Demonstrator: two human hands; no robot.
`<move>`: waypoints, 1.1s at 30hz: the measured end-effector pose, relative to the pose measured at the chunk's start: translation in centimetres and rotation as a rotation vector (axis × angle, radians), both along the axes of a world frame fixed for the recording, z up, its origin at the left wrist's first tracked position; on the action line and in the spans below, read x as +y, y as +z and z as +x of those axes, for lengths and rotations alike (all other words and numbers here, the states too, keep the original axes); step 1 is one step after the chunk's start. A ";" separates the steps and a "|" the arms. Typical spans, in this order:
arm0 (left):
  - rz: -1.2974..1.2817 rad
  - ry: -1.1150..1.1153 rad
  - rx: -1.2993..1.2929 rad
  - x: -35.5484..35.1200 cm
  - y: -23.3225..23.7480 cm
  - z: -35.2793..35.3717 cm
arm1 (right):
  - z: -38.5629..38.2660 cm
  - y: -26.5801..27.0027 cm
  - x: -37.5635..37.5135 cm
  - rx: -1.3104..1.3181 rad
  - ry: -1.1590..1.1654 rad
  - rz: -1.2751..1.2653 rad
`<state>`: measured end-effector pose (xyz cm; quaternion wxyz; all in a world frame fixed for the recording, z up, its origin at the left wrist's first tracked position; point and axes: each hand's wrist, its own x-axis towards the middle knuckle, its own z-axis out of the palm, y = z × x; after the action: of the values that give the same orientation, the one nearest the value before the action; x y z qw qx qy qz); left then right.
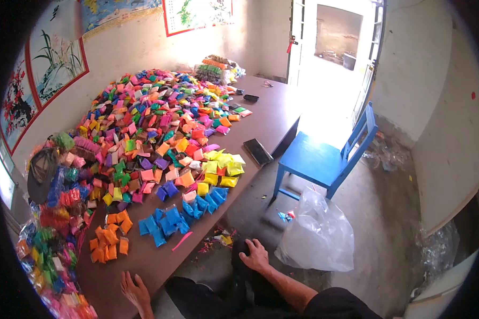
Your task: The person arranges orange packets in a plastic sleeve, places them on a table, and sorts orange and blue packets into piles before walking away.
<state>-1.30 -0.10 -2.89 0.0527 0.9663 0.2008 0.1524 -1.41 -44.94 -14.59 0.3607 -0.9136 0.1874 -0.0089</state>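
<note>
My left hand (135,291) lies on the brown table (167,266) near its front edge, fingers stretched out, holding nothing. Just beyond it is a small group of orange packets (109,236). To the right of those lie blue packets (167,224) and a thin pink strip (182,241). My right hand (255,256) rests over my dark-clothed knee, fingers apart and nothing in them. A large heap of small packets in many colours (149,122) covers the table's far left part, with yellow packets (221,165) along its right side.
A dark phone-like slab (258,152) lies at the table's right edge. A blue chair (311,159) and a translucent plastic bag (319,234) stand on the floor to the right. Bagged packets (53,255) line the left side. Scraps litter the floor; a door stands open at the back.
</note>
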 end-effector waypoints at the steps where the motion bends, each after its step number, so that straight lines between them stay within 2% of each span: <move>1: -0.007 -0.006 -0.006 0.0 0.1 0.0 | 0.0 -0.2 0.0 -0.007 0.000 0.005; 6: -0.015 -0.006 -0.042 0.1 -0.3 0.1 | -0.3 -0.1 -0.2 -0.040 -0.024 -0.001; 14: -0.008 -0.131 -0.140 0.6 -0.6 -0.2 | -0.1 0.1 -0.2 -0.066 -0.027 0.016; 16: -0.030 -0.110 -0.141 0.4 -0.5 -0.1 | 0.1 -1.4 -0.2 -0.152 -0.035 -0.019; 33: -0.010 -0.114 -0.173 0.5 -0.6 0.0 | 1.0 -2.5 -0.2 -0.068 0.032 0.036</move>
<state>-1.25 0.42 -3.46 0.0829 0.9591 0.1411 0.2310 -0.41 -45.11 -17.12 0.3833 -0.9090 0.1607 -0.0309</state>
